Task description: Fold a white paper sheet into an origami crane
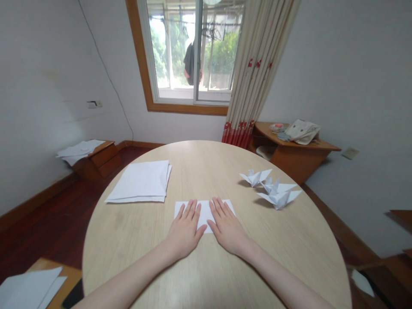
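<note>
A white sheet of paper (pixel 204 210), wider than it is deep, lies flat on the round wooden table (pixel 199 274) in front of me. My left hand (pixel 186 229) rests on its left part, fingers stretched out and pointing away from me. On the right part lies my right hand (pixel 227 225), also flat with fingers extended. Both thumbs point inward, and a strip of paper shows between them. The palms cover much of the sheet's near edge. Neither hand grips anything.
Left on the table is a stack of white paper (pixel 138 182). Several folded paper cranes (pixel 278 195) stand at the right. Beyond the table are a corner desk (pixel 296 154) with a cloth bag (pixel 302 131), a small cabinet (pixel 104 159) and a curtain (pixel 251 77). More paper (pixel 30 289) lies lower left.
</note>
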Demonstrator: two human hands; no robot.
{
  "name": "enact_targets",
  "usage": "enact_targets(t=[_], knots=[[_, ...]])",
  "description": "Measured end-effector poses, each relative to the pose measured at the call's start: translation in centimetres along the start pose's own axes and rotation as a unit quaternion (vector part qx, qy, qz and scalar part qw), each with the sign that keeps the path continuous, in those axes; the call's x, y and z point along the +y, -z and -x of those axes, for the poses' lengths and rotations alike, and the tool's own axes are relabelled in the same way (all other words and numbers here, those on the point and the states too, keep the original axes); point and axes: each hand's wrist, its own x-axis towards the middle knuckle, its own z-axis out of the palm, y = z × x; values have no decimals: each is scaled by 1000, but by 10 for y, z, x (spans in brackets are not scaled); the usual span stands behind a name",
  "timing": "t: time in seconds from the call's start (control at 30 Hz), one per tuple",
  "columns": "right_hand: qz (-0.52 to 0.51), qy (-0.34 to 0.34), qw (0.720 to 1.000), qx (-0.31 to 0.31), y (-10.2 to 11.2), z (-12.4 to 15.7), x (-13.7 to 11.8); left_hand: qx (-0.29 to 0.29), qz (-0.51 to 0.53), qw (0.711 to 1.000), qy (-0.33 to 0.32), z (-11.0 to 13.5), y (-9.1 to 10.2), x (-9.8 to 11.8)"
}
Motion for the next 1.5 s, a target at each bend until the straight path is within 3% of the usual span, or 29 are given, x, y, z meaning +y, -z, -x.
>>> enact_targets(t=[0.47,0.87,1.07,1.33,1.5], knots=[[5,-17,997,-75,27,-5,14,-99,14,994,-37,-10,26,-19],[-47,7,990,-135,38,-10,37,-140,41,988,-54,-18,29,-44],[-60,4,988,-143,40,-8,43,-103,80,989,-64,-19,29,-54],[-76,4,992,-102,47,-7,41,-50,119,988,-83,-20,31,-55],[-96,4,994,-60,49,-6,39,-45,139,987,-72,-21,38,-51]])
